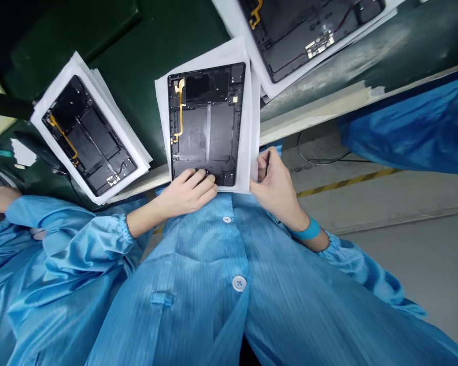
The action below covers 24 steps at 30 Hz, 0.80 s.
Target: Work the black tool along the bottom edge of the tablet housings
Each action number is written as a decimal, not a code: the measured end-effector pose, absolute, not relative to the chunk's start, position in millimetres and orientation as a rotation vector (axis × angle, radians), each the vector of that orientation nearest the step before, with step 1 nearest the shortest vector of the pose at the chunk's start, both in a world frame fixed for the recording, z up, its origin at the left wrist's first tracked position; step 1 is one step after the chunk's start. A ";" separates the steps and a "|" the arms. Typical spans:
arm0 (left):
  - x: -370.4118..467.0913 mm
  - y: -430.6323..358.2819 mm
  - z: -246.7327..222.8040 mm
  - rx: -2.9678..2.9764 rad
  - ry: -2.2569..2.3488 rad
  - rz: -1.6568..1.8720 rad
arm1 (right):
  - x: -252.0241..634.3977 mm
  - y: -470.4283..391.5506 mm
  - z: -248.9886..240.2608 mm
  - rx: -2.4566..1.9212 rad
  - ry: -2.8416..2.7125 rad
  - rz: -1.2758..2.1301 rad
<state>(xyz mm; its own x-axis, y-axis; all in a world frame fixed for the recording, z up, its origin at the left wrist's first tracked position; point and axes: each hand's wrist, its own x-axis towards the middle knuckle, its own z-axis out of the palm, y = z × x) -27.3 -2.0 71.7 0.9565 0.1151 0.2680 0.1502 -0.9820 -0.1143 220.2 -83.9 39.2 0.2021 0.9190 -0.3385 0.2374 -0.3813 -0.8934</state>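
In front of me an opened black tablet housing [223, 132] lies on a stack of white sheets [254, 147] that reaches over the table edge. An orange flex cable [180, 112] runs down its left side, and a pale strip [208, 132] crosses its middle. My left hand [193, 191] rests over the housing's lower edge, its bent fingers side by side on the surface; the thumb is hidden. My right hand [275, 185] is closed at the lower right corner of the sheets, thumb against the white edge and fingers curled. A blue band [308, 230] circles my right wrist.
Another opened housing [89, 134] on white sheets lies left, and a third [313, 35] upper right, on a green table [168, 30]. At far left a co-worker's hand [2, 199] shows. A blue cloth [412, 127] hangs right. A cable [320, 161] lies beyond the table edge.
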 end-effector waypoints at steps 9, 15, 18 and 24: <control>-16.0 -10.9 66.7 -2.992 -0.347 -0.280 | 211.0 -89.3 27.4 -1.670 -1.008 1.158; -7.0 -13.6 65.0 -3.119 -0.511 -0.152 | 210.7 -91.3 30.3 -1.692 -1.004 1.140; -3.8 -12.6 68.3 -3.090 -0.480 -0.183 | 212.7 -90.3 31.7 -1.664 -0.981 1.200; 0.0 -12.2 75.4 -3.017 -0.394 -0.368 | 208.5 -87.3 30.7 -1.490 -0.842 1.329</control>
<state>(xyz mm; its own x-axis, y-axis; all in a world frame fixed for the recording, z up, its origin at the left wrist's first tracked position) 0.0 -12.2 75.4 0.9383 0.2432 0.2459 0.2617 -0.9641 -0.0451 208.5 -87.3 30.7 0.1772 0.9247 -0.3369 -0.0900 -0.3256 -0.9412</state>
